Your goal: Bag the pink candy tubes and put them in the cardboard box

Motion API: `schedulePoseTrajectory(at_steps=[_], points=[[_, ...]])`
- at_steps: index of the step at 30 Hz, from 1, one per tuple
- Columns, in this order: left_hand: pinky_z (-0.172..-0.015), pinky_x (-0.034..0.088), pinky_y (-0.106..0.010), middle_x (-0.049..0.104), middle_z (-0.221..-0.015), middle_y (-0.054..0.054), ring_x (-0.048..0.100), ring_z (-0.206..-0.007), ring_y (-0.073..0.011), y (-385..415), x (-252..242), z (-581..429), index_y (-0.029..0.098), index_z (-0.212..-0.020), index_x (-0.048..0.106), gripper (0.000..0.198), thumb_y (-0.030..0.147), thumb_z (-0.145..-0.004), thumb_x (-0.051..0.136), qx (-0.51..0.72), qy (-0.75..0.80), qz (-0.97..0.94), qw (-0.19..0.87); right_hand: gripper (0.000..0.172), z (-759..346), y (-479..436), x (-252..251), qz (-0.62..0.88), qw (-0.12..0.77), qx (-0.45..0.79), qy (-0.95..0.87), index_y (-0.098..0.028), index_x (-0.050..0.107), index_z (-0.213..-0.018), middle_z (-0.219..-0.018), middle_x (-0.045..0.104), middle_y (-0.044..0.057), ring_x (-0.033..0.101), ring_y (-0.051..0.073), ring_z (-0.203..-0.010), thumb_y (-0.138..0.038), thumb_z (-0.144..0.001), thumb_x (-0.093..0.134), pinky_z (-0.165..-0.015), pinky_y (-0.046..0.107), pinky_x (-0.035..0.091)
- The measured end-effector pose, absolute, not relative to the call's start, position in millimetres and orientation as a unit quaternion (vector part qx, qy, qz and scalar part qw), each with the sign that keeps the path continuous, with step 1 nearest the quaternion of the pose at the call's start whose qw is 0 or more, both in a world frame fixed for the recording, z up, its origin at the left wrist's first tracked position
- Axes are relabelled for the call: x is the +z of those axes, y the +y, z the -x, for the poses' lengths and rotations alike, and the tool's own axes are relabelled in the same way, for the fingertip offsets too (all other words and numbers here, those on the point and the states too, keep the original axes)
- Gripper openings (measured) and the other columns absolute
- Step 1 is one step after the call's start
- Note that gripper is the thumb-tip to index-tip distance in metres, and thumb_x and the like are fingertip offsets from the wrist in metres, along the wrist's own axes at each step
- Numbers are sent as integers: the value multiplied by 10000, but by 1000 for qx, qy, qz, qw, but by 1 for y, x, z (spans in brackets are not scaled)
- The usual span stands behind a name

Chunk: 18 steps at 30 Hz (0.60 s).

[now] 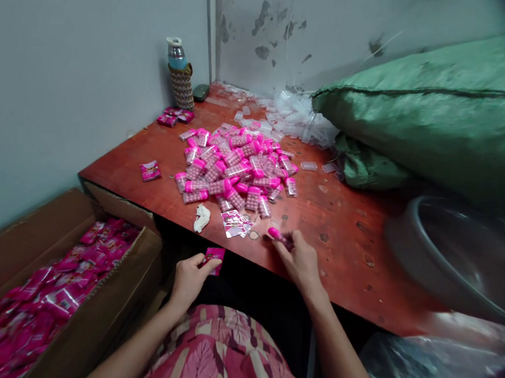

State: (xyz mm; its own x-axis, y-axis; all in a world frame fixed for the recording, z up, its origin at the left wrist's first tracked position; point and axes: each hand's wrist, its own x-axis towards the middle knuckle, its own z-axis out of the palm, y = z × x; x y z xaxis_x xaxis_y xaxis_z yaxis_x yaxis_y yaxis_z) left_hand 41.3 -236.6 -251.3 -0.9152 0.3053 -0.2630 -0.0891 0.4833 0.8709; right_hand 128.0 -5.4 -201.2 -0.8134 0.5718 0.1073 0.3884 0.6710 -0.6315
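My left hand [190,279] pinches a small pink packet [214,260] in front of the table's near edge. Over the table, my right hand [300,261] closes round a small candy container with a pink cap [274,233]; the fingers hide part of it. Beyond both hands lies a heap of clear, pink-capped containers [234,170] filled with small pale pink balls. A flat printed pink-and-white card [234,223] rests near the table edge between my hands, close to a crumpled white scrap [202,218].
An open cardboard box [125,276] full of pink packets [66,291] stands at left. Behind the heap are clear plastic pieces [293,115] and a bottle in a knitted sleeve [181,82]. A green sack [427,104] and a grey basin [427,247] occupy the right side.
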Motion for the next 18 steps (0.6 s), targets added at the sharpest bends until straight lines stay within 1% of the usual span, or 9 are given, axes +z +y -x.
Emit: schedulePoseTrajectory(at_steps=[2,4,7,9,11,13,15,18], points=[[-536,323,-224,525,-505,19,478,-543,-120,-256,-276,-33,150,-535,569,350,443,-720,520,389,907,-93,134,267,-131,-11,-200,288,172,405,-850,-200,550,-835,-669,592,16,535,173,-592,-441,-721,572,-561,276,388],[-569,327,-235,572,-590,-19,505,-592,-138,-267,-299,-24,152,-562,579,339,347,-791,423,322,934,-114,107,277,-132,-17,-201,295,180,480,-806,-200,539,-870,-724,614,23,555,173,-639,-427,-718,585,-599,278,414],[-569,329,-250,561,-570,-50,510,-575,-153,-270,-318,-19,154,-510,550,315,225,-781,405,303,936,-129,126,307,-131,-23,-204,299,181,530,-773,-199,535,-931,-819,633,45,573,188,-723,-406,-713,600,-661,302,433],[-589,342,-249,562,-581,-47,519,-585,-153,-266,-317,-21,158,-519,556,305,228,-781,417,309,928,-155,140,316,-130,-27,-206,297,180,542,-765,-192,546,-936,-830,631,51,571,193,-740,-394,-702,614,-674,313,436],[-633,359,-243,584,-647,-43,537,-637,-152,-263,-306,-27,163,-575,585,311,274,-805,407,335,912,-187,141,307,-129,-31,-205,293,182,565,-750,-189,553,-928,-825,626,45,565,187,-738,-381,-698,622,-682,312,435],[-646,372,-239,596,-678,-34,544,-664,-153,-259,-290,-34,162,-630,611,341,335,-823,389,399,886,-192,138,298,-128,-37,-203,286,172,610,-719,-195,553,-935,-807,620,26,557,167,-703,-368,-702,622,-665,292,432],[-597,379,-239,586,-619,-14,539,-622,-155,-253,-271,-39,154,-638,626,376,401,-811,401,483,846,-162,156,272,-125,-45,-200,276,143,663,-681,-193,563,-904,-745,601,2,535,142,-636,-359,-699,627,-611,259,424],[-526,372,-234,554,-527,10,512,-539,-140,-237,-244,-43,138,-622,638,388,456,-762,466,573,775,-127,233,231,-117,-58,-195,254,95,710,-650,-178,568,-807,-628,538,-29,480,111,-554,-325,-659,669,-529,221,394]])
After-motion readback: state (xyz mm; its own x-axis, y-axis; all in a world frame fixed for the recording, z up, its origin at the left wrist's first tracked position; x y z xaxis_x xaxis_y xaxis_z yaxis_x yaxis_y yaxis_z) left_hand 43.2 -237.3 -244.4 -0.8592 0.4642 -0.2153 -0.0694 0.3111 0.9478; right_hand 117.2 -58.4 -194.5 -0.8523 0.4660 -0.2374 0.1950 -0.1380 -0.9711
